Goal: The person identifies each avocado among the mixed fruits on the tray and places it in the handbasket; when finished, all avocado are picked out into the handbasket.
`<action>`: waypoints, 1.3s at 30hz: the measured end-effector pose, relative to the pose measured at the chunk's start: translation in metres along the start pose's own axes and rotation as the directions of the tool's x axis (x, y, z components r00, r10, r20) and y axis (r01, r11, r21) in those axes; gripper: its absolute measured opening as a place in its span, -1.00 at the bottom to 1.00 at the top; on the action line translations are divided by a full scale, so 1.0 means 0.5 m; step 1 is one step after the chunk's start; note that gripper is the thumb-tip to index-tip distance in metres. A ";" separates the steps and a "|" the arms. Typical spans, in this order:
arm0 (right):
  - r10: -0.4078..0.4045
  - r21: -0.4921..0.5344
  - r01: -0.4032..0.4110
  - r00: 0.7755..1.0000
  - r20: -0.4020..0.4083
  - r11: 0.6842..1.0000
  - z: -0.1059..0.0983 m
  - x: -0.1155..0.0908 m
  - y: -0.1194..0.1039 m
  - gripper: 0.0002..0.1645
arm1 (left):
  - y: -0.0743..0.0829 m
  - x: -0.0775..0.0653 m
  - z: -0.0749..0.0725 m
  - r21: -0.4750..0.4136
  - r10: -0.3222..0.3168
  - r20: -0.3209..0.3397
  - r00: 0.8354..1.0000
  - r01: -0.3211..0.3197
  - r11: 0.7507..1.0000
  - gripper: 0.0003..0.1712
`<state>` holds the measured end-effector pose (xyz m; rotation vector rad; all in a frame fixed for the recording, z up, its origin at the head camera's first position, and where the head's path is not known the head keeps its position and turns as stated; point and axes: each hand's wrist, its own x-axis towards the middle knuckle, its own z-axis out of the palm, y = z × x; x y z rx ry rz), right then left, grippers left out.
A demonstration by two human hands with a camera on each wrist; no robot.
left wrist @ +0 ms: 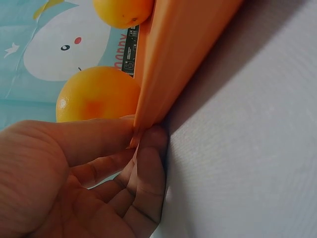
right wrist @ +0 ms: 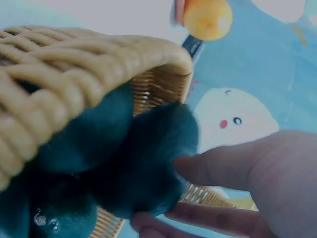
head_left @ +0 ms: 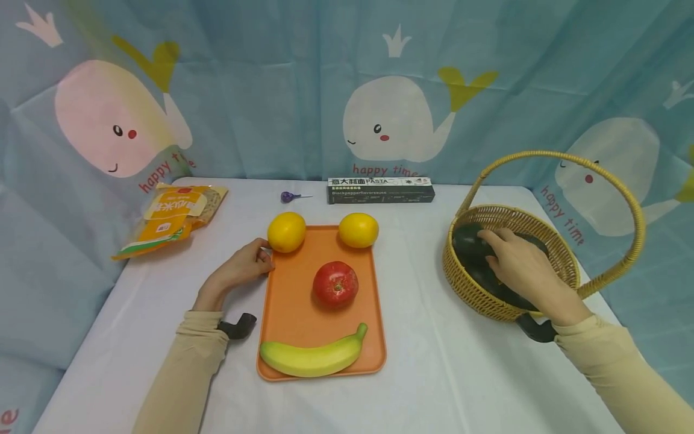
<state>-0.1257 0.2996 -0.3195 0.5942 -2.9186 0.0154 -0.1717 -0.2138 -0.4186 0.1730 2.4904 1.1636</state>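
Note:
My left hand point(head_left: 244, 265) pinches the left rim of an orange tray point(head_left: 293, 295) near its far corner, thumb and fingers on either side of the edge. Yellow-orange round fruits point(head_left: 358, 230) sit at the tray's two far corners. A red round fruit point(head_left: 335, 284) lies mid-tray, and a banana point(head_left: 311, 357) lies across the near end. Inside the wicker basket point(head_left: 479, 301), my right hand point(head_left: 523, 265) holds a dark green fruit point(right wrist: 148, 158) between thumb and fingers. Other dark green fruits point(right wrist: 64, 208) lie beside it, partly hidden by the basket's wall.
The basket's tall handle point(head_left: 582, 158) arches beyond and to the right of my right hand. At the back stand a black pasta box point(head_left: 381, 191) and a purple lollipop point(head_left: 290, 196). An orange food bag point(head_left: 170, 217) lies back left. A patterned curtain point(head_left: 260, 90) surrounds the table.

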 end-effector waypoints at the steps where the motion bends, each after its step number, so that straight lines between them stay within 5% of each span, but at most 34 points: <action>1: 0.004 0.000 -0.004 1.000 0.016 1.000 0.000 0.000 -0.001 -0.47 | -0.001 0.001 0.000 0.003 0.001 0.000 1.000 -0.001 1.000 -0.48; 9: 0.005 0.008 -0.007 0.969 0.249 1.000 -0.002 0.008 -0.014 -0.56 | 0.000 0.002 0.000 0.003 0.001 0.001 1.000 -0.001 1.000 -0.48; 19: 0.001 0.064 -0.019 0.966 0.260 0.998 0.001 0.006 -0.005 -0.64 | 0.005 -0.002 -0.001 0.002 0.011 -0.003 1.000 -0.011 1.000 -0.49; 26: 0.025 0.027 -0.033 0.969 0.245 0.999 -0.008 0.002 -0.014 -0.51 | 0.000 -0.003 0.001 0.007 0.005 -0.009 1.000 -0.005 1.000 -0.48; 32: -0.004 0.035 -0.010 0.925 0.381 0.999 -0.003 0.010 -0.018 -0.45 | 0.002 -0.007 -0.003 0.010 0.012 -0.011 1.000 -0.011 1.000 -0.47; 39: 0.004 0.032 -0.017 0.924 0.382 0.999 0.003 0.012 -0.013 -0.43 | 0.006 -0.007 -0.002 0.013 0.019 -0.018 1.000 -0.019 1.000 -0.49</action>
